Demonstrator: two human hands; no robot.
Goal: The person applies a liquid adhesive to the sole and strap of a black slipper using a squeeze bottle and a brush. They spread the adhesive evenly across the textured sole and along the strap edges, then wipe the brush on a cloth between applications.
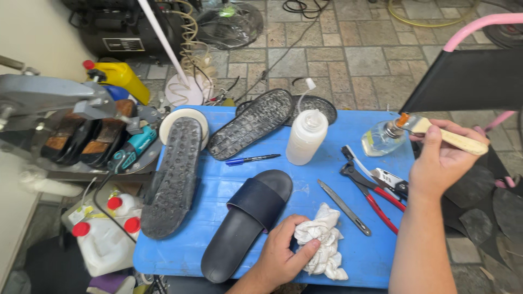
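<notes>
White rag (322, 245) sits bunched under left hand (283, 247) fingers; right hand (438, 158) fingers clamp a brush (444, 133).

A crumpled white rag (323, 246) lay bunched under the left hand's (283, 253) fingertips, a black slide sandal (246, 224) resting upright just left of that hand. The right hand (441, 158) gripped a wooden-handled brush (444, 133), its bristle end dipped into a small clear glue jar (383, 139) just left of the hand.
</notes>
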